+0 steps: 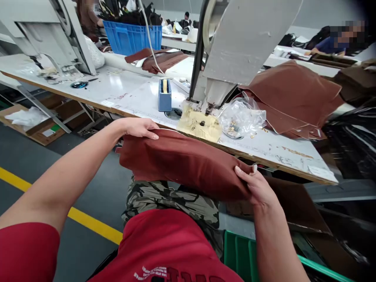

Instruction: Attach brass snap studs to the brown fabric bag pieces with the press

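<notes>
A wide reddish-brown piece of leather-like material point(182, 160) stretches between my hands, above my lap and just in front of the table edge. My left hand point(141, 128) grips its upper left corner, thumb on top. At the other end, my right hand point(257, 184) pinches the right edge, with the thumb on the near face and the fingers mostly hidden behind. A small white tab point(254, 168) sticks up beside the right thumb. Beyond the piece stands a machine point(217, 92), its base covered with yellowish tape point(199, 123).
A blue tape dispenser point(165, 96) stands left of the machine. To its right lie a clear plastic bag point(243, 113) with small gold-coloured bits and stacked brown pieces point(290, 94). A second machine point(49, 35) is far left. A green crate point(239, 250) sits by my right side.
</notes>
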A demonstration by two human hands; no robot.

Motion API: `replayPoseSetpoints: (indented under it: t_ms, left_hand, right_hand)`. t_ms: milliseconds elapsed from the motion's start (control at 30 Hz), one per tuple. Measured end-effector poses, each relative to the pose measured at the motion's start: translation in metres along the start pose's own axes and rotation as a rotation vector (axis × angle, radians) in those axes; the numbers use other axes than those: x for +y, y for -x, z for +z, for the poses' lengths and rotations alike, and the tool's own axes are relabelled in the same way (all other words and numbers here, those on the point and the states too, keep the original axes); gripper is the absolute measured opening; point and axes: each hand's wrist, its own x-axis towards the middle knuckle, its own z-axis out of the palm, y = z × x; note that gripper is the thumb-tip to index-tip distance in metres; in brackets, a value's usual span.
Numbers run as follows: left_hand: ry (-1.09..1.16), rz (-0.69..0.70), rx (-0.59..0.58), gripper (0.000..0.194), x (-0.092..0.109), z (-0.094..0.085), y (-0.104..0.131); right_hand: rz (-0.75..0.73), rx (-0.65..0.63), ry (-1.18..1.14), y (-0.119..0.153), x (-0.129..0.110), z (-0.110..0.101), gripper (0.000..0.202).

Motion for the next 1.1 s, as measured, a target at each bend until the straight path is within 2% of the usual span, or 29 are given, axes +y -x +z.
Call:
replayPoseSetpoints:
  t_ms: [67, 133, 200, 267, 300, 333, 367, 433, 467, 567, 633, 700, 800, 833, 867, 967, 1000, 1033, 1067, 1100]
  left_hand:
    - [-0.147, -0.065, 0.157, 0.024, -0.012, 0.013, -0.02]
    - [-0.31, -0.133, 0.361, 0.023, -0.017, 0.04, -0.039]
    - [-0.319, -0.141, 0.548, 0.029, -0.014, 0.082, -0.051]
    - [-0.107, -0.115, 0.723, 0.032, -0.008, 0.132, -0.053]
    - [0.124, -0.132, 0.724, 0.031, -0.005, 0.158, -0.052]
    - [0.442, -0.212, 0.656, 0.031, -0.002, 0.182, -0.05]
    - [0.755, -0.303, 0.535, 0.035, 0.0, 0.205, -0.048]
    - [1.025, -0.397, 0.384, 0.045, 0.002, 0.24, -0.049]
    - [1.113, -0.421, 0.346, 0.048, 0.003, 0.253, -0.051]
    - [1.314, -0.444, 0.385, 0.049, 0.003, 0.276, -0.066]
    - [1.405, -0.444, 0.464, 0.044, 0.003, 0.279, -0.079]
    - [1.441, -0.425, 0.549, 0.036, -0.001, 0.271, -0.092]
    - [1.408, -0.363, 0.644, 0.028, -0.013, 0.235, -0.105]
    - [1.379, -0.333, 0.652, 0.03, -0.019, 0.218, -0.106]
    - [1.344, -0.296, 0.642, 0.035, -0.024, 0.199, -0.104]
    - [1.221, -0.154, 0.508, 0.046, -0.033, 0.139, -0.087]
    - [1.147, -0.097, 0.438, 0.045, -0.032, 0.122, -0.079]
    - [1.026, -0.02, 0.354, 0.042, -0.028, 0.108, -0.07]
    - [0.879, 0.067, 0.273, 0.037, -0.021, 0.096, -0.061]
    - [0.711, 0.155, 0.194, 0.031, -0.012, 0.087, -0.053]
  right_hand:
    - [0.089, -0.011, 0.007, -0.018, 0.019, -0.004, 0.045]
    - [0.172, 0.04, -0.014, -0.036, 0.047, -0.008, 0.038]
    - [0.219, 0.129, -0.05, -0.05, 0.079, -0.014, 0.03]
    - [0.235, 0.199, -0.078, -0.054, 0.109, -0.02, 0.026]
    - [0.236, 0.228, -0.094, -0.052, 0.121, -0.023, 0.027]
    - [0.236, 0.25, -0.11, -0.048, 0.131, -0.026, 0.028]
    - [0.234, 0.268, -0.124, -0.044, 0.138, -0.028, 0.031]
    - [0.223, 0.3, -0.141, -0.035, 0.145, -0.029, 0.037]
    - [0.214, 0.313, -0.148, -0.031, 0.145, -0.03, 0.04]
    - [0.174, 0.341, -0.165, -0.025, 0.136, -0.026, 0.046]
    - [0.138, 0.339, -0.18, -0.019, 0.131, -0.016, 0.049]
    - [0.077, 0.348, -0.184, -0.003, 0.128, 0.003, 0.052]
    - [0.001, 0.336, -0.039, 0.038, 0.123, 0.043, 0.052]
    - [0.0, 0.243, 0.07, 0.053, 0.118, 0.055, 0.049]
    - [0.0, 0.046, 0.193, 0.068, 0.109, 0.065, 0.046]
    - [-0.151, -0.847, 0.504, 0.095, 0.056, 0.073, 0.039]
    - [-0.227, -1.042, 0.574, 0.098, 0.031, 0.069, 0.036]
    - [-0.291, -1.145, 0.6, 0.096, 0.006, 0.064, 0.031]
    - [-0.307, -1.186, 0.59, 0.091, -0.019, 0.058, 0.032]
    - [-0.372, -1.14, 0.543, 0.083, -0.041, 0.055, 0.032]
